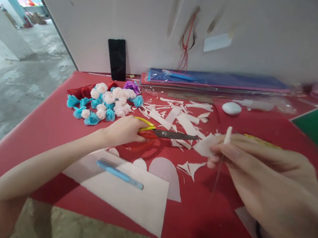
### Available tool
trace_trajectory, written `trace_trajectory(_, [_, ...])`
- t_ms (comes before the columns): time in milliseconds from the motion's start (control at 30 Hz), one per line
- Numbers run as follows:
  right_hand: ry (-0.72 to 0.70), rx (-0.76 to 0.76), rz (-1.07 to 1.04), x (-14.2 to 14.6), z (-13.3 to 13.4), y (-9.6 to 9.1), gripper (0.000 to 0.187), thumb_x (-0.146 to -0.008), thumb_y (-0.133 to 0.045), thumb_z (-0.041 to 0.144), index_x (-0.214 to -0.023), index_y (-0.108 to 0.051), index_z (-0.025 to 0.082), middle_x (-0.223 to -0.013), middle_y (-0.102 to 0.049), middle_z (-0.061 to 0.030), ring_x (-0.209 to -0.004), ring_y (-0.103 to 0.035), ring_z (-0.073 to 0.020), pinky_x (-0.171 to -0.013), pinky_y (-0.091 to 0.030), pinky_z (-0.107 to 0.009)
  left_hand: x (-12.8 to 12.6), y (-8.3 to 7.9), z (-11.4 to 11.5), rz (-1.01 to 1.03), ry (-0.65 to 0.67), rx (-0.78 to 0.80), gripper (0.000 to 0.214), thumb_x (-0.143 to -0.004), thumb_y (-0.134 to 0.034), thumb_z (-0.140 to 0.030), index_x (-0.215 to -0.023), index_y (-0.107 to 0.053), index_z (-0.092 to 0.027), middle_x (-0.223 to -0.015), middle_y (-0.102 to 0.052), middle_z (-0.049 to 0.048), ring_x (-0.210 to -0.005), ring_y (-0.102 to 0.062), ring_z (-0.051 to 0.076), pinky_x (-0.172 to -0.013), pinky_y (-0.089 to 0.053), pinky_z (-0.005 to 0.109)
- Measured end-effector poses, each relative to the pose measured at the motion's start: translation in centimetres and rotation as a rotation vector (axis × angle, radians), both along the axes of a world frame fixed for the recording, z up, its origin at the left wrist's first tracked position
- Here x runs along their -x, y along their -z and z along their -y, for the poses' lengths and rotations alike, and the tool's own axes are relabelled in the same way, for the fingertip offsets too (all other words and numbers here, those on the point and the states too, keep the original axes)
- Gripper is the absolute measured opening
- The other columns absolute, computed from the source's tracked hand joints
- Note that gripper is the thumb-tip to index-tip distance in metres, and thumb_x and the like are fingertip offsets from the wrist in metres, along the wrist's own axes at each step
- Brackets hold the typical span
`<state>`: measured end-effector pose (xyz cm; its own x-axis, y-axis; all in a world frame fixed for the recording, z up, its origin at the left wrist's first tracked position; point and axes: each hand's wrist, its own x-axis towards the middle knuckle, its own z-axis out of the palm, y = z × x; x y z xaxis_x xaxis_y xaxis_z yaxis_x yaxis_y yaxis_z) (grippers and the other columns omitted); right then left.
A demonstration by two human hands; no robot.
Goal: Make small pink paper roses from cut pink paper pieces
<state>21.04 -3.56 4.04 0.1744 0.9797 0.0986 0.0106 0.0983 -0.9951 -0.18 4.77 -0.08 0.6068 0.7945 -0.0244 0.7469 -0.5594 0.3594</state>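
Head view: your left hand lies on the red worktop, fingers curled over the yellow and red handles of the scissors. The scissors lie flat with the blades together, pointing to your right. Your right hand is close to the camera and blurred. Its thumb and fingertips are pressed together, pinching a thin stick that carries a small white roll at its upper end. Just behind that hand a white paper piece touches your fingertips, though you cannot tell whether it is held or lying on the worktop.

Near your left forearm a blue pen rests on a white sheet, beside a rounded white cutout. Beyond the scissors, white paper scraps are scattered. To their left sits a heap of paper roses in white, blue, red and purple. A black phone leans on the wall, and a stack of coloured sheets lies along the far edge.
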Motion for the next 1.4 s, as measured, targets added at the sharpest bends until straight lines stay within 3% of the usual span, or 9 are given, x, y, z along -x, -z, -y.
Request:
trace_trajectory(133, [-0.153,0.045,0.061,-0.2,-0.2,0.9,0.010,-0.064,-0.070,0.030,-0.055,-0.070,0.027,-0.061,-0.062,0.0009,-0.053,-0.055,-0.0124,-0.044,-0.044,-0.023,-0.7,0.2,-1.5,-0.042,0.112,0.028,0.013,-0.072,-0.057,-0.022,-0.080,-0.064,-0.014,-0.067,-0.061,0.0005,-0.058,-0.051,0.011,-0.053,-0.037,0.019])
trace_trajectory(267, [-0.435,0.141,0.265,0.0,-0.6,1.4,0.019,-0.067,-0.067,0.030,-0.050,-0.065,0.020,-0.057,-0.062,-0.0007,-0.054,-0.056,-0.0132,-0.050,-0.045,-0.023,-0.7,0.2,-1.9,-0.042,0.200,0.017,0.020,-0.073,-0.059,-0.020,-0.091,-0.063,-0.012,-0.084,-0.062,0.0047,-0.073,-0.056,0.013,-0.068,-0.044,0.022])
trace_trajectory(367, [-0.645,0.297,0.323,0.8,-0.7,1.9,0.025,-0.068,-0.062,0.028,-0.046,-0.061,0.017,-0.056,-0.061,-0.0013,-0.050,-0.054,-0.0117,-0.048,-0.043,-0.022,-0.1,-0.2,-0.8,-0.007,0.205,-0.060,0.023,-0.078,-0.053,-0.017,-0.098,-0.061,-0.010,-0.098,-0.058,0.0096,-0.089,-0.054,0.018,-0.081,-0.042,0.028])
trace_trajectory(433, [-0.711,0.389,0.318,1.4,-0.7,2.5,0.024,-0.069,-0.060,0.028,-0.048,-0.061,0.016,-0.056,-0.060,-0.0013,-0.048,-0.053,-0.0106,-0.046,-0.042,-0.021,0.6,-0.6,0.8,0.021,0.195,-0.103,0.022,-0.083,-0.043,-0.014,-0.096,-0.061,-0.011,-0.095,-0.058,0.0098,-0.091,-0.053,0.018,-0.082,-0.042,0.030])
trace_trajectory(600, [-0.750,0.508,0.365,2.5,-0.3,4.8,0.024,-0.069,-0.058,0.029,-0.050,-0.060,0.014,-0.045,-0.051,0.0011,-0.038,-0.045,-0.0086,-0.040,-0.036,-0.021,2.5,-0.4,5.8,0.178,0.292,-0.039,0.020,-0.085,-0.045,-0.021,-0.082,-0.063,-0.014,-0.080,-0.061,0.0047,-0.076,-0.056,0.012,-0.069,-0.044,0.022])
trace_trajectory(700, [-0.746,0.517,0.385,2.8,0.0,5.7,0.027,-0.069,-0.056,0.028,-0.045,-0.057,0.015,-0.039,-0.048,0.0014,-0.036,-0.042,-0.0084,-0.040,-0.035,-0.021,3.3,0.6,7.5,0.149,0.349,-0.008,0.018,-0.077,-0.056,-0.027,-0.093,-0.062,-0.019,-0.086,-0.063,0.0033,-0.078,-0.058,0.014,-0.070,-0.045,0.024])
trace_trajectory(867, [-0.729,0.517,0.422,3.0,0.4,6.3,0.024,-0.069,-0.056,0.027,-0.048,-0.061,0.015,-0.041,-0.053,0.0001,-0.039,-0.048,-0.0104,-0.043,-0.037,-0.022,4.0,1.7,7.9,0.111,0.316,0.006,0.020,-0.074,-0.055,-0.018,-0.093,-0.061,-0.019,-0.091,-0.064,0.0024,-0.085,-0.059,0.016,-0.076,-0.045,0.027])
trace_trajectory(1033, [-0.713,0.529,0.443,3.3,0.2,6.4,0.023,-0.068,-0.057,0.028,-0.049,-0.062,0.015,-0.045,-0.058,-0.0012,-0.039,-0.051,-0.0105,-0.042,-0.040,-0.021,4.2,1.6,7.8,0.135,0.333,0.038,0.019,-0.079,-0.049,-0.015,-0.093,-0.062,-0.016,-0.091,-0.065,0.0047,-0.084,-0.060,0.017,-0.075,-0.046,0.028])
trace_trajectory(1400, [-0.748,0.540,0.451,3.2,0.2,6.1,0.022,-0.069,-0.057,0.028,-0.053,-0.065,0.015,-0.051,-0.063,-0.0029,-0.043,-0.054,-0.0113,-0.044,-0.043,-0.021,1.9,2.0,8.8,0.150,0.340,-0.057,0.014,-0.081,-0.049,-0.018,-0.087,-0.061,-0.014,-0.086,-0.065,0.0051,-0.077,-0.059,0.015,-0.068,-0.045,0.027])
